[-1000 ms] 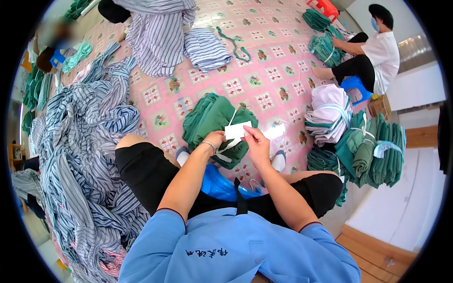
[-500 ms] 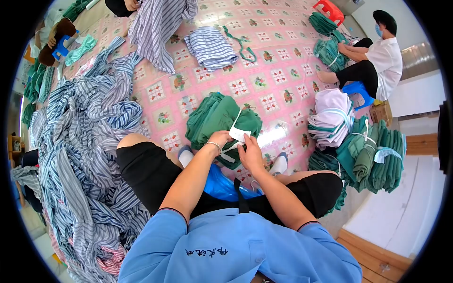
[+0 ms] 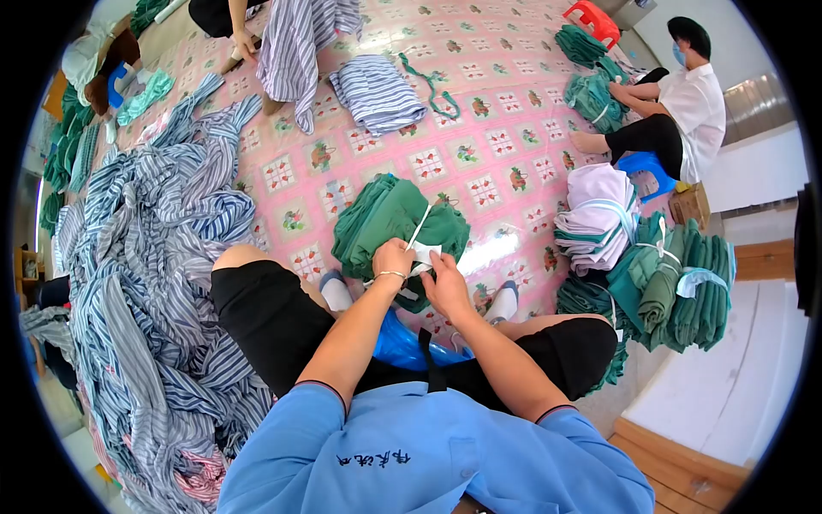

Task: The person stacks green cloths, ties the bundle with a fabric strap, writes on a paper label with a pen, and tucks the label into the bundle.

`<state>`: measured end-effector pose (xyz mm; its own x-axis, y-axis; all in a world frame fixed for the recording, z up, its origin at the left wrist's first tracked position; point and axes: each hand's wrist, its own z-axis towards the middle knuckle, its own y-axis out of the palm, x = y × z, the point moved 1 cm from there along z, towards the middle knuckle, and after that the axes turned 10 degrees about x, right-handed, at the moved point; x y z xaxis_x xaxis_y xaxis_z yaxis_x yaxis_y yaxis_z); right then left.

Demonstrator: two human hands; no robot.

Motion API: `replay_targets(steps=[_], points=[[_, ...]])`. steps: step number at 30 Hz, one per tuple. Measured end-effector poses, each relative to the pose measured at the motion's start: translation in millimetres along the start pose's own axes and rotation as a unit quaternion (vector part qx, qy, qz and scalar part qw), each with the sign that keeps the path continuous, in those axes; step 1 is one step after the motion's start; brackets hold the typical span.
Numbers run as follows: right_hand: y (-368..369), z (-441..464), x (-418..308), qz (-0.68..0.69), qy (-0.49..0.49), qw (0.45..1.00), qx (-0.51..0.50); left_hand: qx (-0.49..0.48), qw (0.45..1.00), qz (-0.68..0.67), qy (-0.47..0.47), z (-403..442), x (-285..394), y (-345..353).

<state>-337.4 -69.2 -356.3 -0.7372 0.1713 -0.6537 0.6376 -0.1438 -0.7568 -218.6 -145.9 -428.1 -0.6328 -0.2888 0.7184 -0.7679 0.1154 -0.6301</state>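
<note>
A folded bundle of green cloth (image 3: pixel 368 224) lies on the floor between my feet, with a narrow white tie (image 3: pixel 419 224) across it. On the near side of the bundle is a small white slip (image 3: pixel 426 254), partly covered by my fingers. My left hand (image 3: pixel 394 262) is closed at the slip's left edge, close to the tie, its fingertips partly hidden. From the right, my right hand (image 3: pixel 447 284) pinches the slip between thumb and fingers. What is printed on it, if anything, cannot be read.
Striped cloth is heaped (image 3: pixel 163 283) at my left. A folded striped stack (image 3: pixel 377 92) and a green strap (image 3: pixel 435 92) lie ahead. Tied white (image 3: pixel 597 214) and green bundles (image 3: pixel 672 278) stand at my right. One co-worker (image 3: pixel 676 111) sits beyond; another person's hand (image 3: pixel 246 44) is upper left.
My left hand has shifted left and down, with its fingers curled closer over the slip and tie. Less of the slip shows. Upper left, the other person's arm and striped garment have moved.
</note>
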Motion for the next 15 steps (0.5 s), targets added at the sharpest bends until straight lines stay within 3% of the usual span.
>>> replay_targets(steps=[4, 7, 8, 13, 15], points=[[4.9, -1.4, 6.3, 0.018, -0.029, 0.999, -0.014, 0.075, 0.996, 0.017, 0.049, -7.1, 0.3, 0.8], [19.6, -3.8, 16.1, 0.024, -0.056, 0.998, 0.016, 0.051, 0.994, 0.023, 0.094, -3.1, -4.0, -2.8], [12.0, -2.4, 8.4, 0.012, -0.027, 0.999, -0.017, 0.046, 0.994, 0.022, 0.099, -0.7, -5.3, -2.6], [9.0, -1.0, 8.4, 0.024, -0.011, 0.999, -0.044, 0.056, 0.995, 0.008, 0.083, 8.1, -12.1, -1.0], [11.5, -1.2, 10.2, 0.031, -0.022, 0.999, -0.024, 0.022, 0.998, -0.054, 0.013, 9.8, -15.7, -3.3]])
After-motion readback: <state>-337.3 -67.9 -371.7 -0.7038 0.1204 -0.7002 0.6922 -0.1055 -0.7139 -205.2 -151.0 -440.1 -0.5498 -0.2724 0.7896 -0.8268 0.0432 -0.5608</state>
